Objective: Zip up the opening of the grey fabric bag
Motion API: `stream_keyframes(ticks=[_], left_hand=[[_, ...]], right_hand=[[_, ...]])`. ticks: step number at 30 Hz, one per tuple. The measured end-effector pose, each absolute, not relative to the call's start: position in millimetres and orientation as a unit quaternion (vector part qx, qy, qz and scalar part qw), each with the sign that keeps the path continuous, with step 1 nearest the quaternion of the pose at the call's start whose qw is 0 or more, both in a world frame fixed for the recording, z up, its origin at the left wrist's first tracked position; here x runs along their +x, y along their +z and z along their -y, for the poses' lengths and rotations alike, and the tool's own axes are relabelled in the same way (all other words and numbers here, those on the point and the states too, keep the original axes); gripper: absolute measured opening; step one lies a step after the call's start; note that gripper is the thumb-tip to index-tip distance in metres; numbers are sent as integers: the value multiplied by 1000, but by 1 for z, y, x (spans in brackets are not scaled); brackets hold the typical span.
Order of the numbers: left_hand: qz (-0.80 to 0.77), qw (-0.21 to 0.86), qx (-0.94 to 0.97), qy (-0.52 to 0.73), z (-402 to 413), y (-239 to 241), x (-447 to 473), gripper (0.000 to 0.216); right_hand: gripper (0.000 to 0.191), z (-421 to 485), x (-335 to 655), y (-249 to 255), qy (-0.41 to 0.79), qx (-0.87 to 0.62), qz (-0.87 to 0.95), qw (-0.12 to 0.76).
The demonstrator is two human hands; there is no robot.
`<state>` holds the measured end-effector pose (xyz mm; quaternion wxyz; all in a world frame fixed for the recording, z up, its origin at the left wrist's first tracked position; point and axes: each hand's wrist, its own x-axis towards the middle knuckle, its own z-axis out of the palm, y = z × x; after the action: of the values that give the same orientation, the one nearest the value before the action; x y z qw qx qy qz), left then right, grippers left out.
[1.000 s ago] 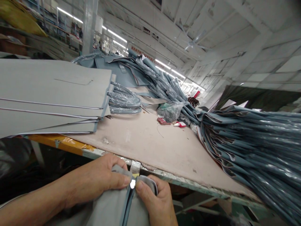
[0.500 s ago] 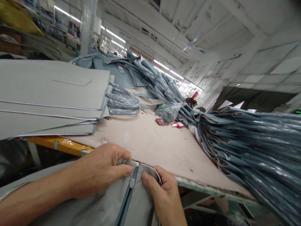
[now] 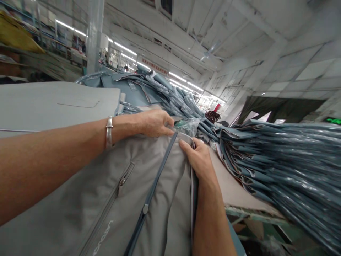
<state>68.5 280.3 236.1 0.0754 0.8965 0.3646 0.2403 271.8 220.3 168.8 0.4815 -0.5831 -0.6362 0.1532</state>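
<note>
The grey garment (image 3: 106, 199) lies spread over the near edge of the tabletop (image 3: 234, 192), its top end reaching toward the middle of the board. A blue-grey zipper (image 3: 157, 177) runs up its centre, with the slider (image 3: 145, 208) low on the track; a second, pocket zipper (image 3: 121, 183) sits to its left.

The left hand (image 3: 153, 122) pinches the garment's top edge just left of the zipper end, fingers pressed together on the cloth. A metal bracelet (image 3: 108, 132) circles that wrist. The right hand (image 3: 199, 160) grips the top edge just right of the zipper, thumb on top, fingers curled under the fabric.

A stack of grey panels (image 3: 53, 103) lies at the left edge. A pile of plastic-wrapped blue-grey pieces (image 3: 279, 160) covers the right side. A clear plastic bag (image 3: 188, 125) lies just beyond the hands.
</note>
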Motion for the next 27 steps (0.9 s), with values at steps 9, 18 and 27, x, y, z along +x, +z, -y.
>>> stream_keyframes(ticks=[9, 18, 27], left_hand=[[-345, 75, 903, 246, -262, 236, 62, 32], [-341, -30, 915, 214, -242, 248, 63, 22], [-379, -213, 867, 244, -242, 297, 52, 31]], right_hand=[[41, -146, 306, 160, 247, -616, 664, 344], [14, -133, 298, 159, 195, -633, 656, 362], [13, -155, 273, 224, -30, -669, 644, 370]])
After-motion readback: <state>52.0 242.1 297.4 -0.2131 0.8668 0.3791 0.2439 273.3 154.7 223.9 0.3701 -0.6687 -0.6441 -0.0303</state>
